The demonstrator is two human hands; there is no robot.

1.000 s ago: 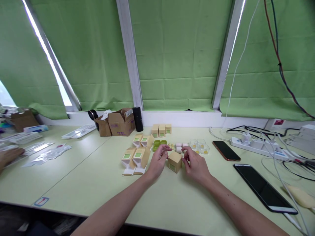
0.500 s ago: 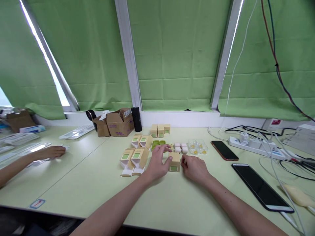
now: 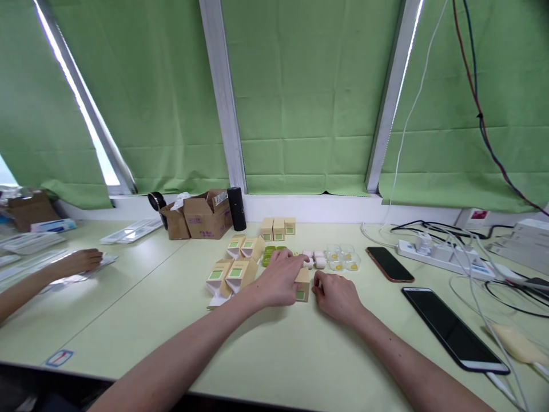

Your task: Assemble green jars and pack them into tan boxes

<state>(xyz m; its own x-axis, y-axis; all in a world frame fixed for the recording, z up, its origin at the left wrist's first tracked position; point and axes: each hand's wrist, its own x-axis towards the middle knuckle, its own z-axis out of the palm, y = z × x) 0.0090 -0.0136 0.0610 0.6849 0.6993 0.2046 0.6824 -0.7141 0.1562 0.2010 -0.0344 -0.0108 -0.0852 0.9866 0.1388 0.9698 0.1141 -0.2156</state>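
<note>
having the small box (image 3: 302, 285) upright between both hands, well back from the front edge of the pale table (image 3: 309, 355). reaching over the box with the left hand (image 3: 282, 277), stretching the index finger toward the pinkish pieces (image 3: 319, 262); being unable to tell about any grip by the half-hidden fingers. resting the right hand (image 3: 337, 294) just beside the box, curling the fingers narrow, being unable to tell about anything inside them. finding elbow room across the tabletop between the forearms. facing green blinds (image 3: 304, 103) behind. meeting open cartons (image 3: 240, 276) near the left wrist, green containers (image 3: 267, 257) and clear cups (image 3: 343, 257) beyond, standing boxes (image 3: 278, 230) farther back. seeing two phones (image 3: 454, 329) and a power strip (image 3: 441, 256) to the right, a co-worker's hand (image 3: 81, 262) far left.
</note>
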